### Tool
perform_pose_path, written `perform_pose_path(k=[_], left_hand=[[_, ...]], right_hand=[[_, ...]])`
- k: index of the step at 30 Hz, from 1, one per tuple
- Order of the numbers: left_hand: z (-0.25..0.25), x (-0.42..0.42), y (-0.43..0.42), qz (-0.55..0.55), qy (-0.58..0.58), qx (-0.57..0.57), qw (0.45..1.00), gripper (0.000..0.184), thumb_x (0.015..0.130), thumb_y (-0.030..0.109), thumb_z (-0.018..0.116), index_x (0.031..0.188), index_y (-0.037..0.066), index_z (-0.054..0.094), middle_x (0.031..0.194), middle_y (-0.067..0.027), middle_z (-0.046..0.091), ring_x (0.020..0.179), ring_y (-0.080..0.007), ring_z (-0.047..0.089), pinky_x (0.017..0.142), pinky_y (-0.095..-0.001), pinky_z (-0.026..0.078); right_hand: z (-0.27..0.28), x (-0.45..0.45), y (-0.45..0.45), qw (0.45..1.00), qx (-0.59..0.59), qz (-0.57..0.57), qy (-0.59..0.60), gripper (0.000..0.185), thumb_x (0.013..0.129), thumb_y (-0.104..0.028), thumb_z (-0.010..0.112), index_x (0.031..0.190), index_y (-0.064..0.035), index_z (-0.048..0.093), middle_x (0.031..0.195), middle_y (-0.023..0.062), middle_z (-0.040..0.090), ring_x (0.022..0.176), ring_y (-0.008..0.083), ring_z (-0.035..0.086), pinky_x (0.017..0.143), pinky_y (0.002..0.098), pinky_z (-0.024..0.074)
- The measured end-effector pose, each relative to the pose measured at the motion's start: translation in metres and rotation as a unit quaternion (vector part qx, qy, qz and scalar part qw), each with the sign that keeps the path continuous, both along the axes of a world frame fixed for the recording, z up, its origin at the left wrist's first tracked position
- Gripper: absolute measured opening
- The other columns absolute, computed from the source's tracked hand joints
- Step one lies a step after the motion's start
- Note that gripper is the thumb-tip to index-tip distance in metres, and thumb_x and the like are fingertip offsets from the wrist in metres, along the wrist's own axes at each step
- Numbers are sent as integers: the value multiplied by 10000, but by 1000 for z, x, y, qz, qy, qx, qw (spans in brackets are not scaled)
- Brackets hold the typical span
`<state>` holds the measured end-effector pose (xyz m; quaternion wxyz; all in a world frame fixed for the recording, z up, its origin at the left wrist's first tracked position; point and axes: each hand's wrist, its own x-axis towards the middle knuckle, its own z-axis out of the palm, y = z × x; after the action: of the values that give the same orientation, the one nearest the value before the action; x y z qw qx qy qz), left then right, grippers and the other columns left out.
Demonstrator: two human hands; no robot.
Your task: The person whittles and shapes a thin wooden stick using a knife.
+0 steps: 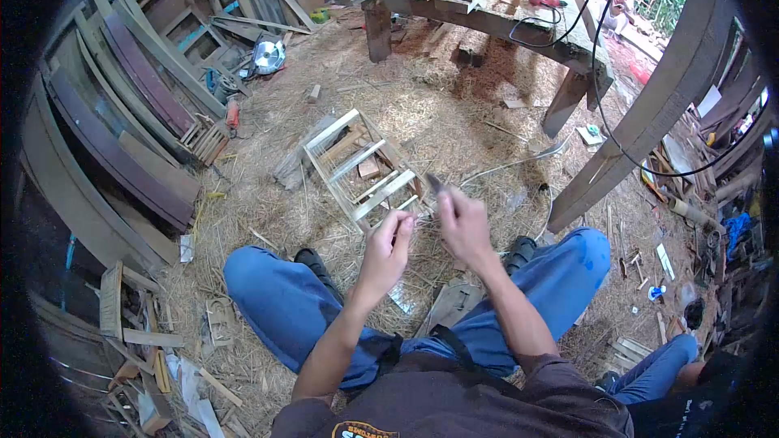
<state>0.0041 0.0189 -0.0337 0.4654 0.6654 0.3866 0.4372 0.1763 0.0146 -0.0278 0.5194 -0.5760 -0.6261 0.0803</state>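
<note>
My right hand (464,231) is closed around a knife (436,184), whose short dark blade sticks out above the fist; its handle is hidden. My left hand (385,251) is raised just to the left, thumb and fingertips pinched together. Whatever is between those fingertips is too small to make out. Just beyond both hands, a small slatted wooden frame (384,195) lies tilted on the ground, with bits of wood inside its outline.
A heavy wooden workbench (487,20) bears planks and a red power tool (544,0). A circular saw (266,57) lies at the far left, near leaning boards (146,73). A thick post (649,105) slants at right. Another person's leg (661,369) is at lower right.
</note>
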Motion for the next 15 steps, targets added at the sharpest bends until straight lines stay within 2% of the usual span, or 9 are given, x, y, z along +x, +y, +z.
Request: perform_pose_path(k=[3,4,7,8,11,12,15], left_hand=[[9,1,-2,-8,42,29,999,170,1050,151,538,1071,0,613,728,45,467,659,-31,403,572,-226,334],[5,3,-2,2,37,59,998,162,1045,144,547,1071,3,623,707,42,468,635,-35,397,554,-238,331],[-4,5,1,18,1,60,998,168,1041,155,560,1073,2,623,694,39,468,620,-38,395,543,-247,335],[-3,5,3,17,4,65,998,171,1039,156,562,1075,1,623,695,35,472,620,-39,401,542,-248,339],[3,2,2,17,21,74,997,175,1037,156,567,1083,-2,625,698,27,482,623,-41,416,541,-251,351],[7,2,-1,15,28,75,997,174,1036,153,567,1086,-2,629,698,25,484,625,-40,419,542,-252,354],[7,3,-2,18,31,76,996,170,1029,134,573,1102,-1,645,704,23,497,628,-36,425,540,-251,354]], right_hand=[[14,17,13,989,-47,-80,112,258,1011,-172,525,840,15,569,565,173,489,473,267,525,502,413,409],[17,14,7,992,-58,-79,77,268,996,-193,547,817,1,593,630,228,573,545,366,616,532,450,447],[-5,-6,-9,999,-29,10,-21,253,998,-172,541,825,6,593,607,202,548,487,278,562,506,406,428],[-6,-4,-10,998,-40,7,-39,243,1000,-161,540,832,7,592,592,174,531,484,222,540,500,380,416],[13,12,9,995,-15,-75,67,239,1003,-165,536,844,3,595,599,173,546,505,241,584,509,398,427],[15,18,12,991,-40,-106,67,241,1010,-170,534,855,-1,607,597,165,554,504,245,597,499,410,426],[1,7,-1,996,-40,-68,47,251,1020,-180,528,868,-2,618,591,162,549,486,229,582,488,415,418]])
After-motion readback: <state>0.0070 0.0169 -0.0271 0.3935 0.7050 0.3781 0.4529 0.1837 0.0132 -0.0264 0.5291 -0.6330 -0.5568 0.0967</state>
